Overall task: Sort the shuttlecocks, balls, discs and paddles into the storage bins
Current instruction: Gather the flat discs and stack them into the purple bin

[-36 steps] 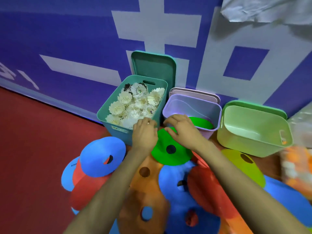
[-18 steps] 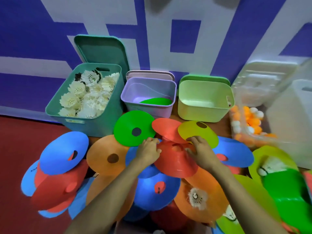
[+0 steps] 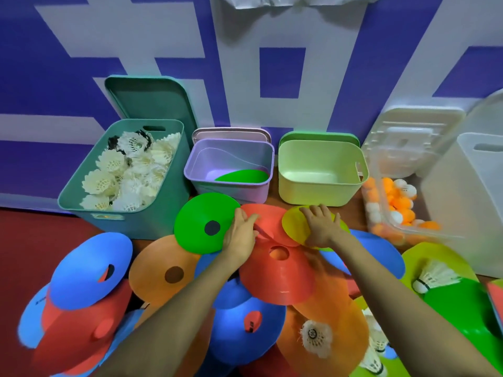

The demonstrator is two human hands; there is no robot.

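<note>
Reaching farther, left hand (image 3: 241,236) and right hand (image 3: 321,227) (fingers straight) press discs (image 3: 277,281) near blue wall (image 3: 40,63).

Person's body in view: two hands and two forearms, all bare.

We record the left hand (image 3: 241,235) and the right hand (image 3: 321,227), each joined to its own limb, the left forearm (image 3: 174,317) and the right forearm (image 3: 394,295). Both forearms are uncovered along their whole visible length, down to the lower edge of the view. Under the wide lens they look slim at the wrist and broad near that edge. We see the backs of both hands. Nails and finer marks are too blurred for us to read.
</note>
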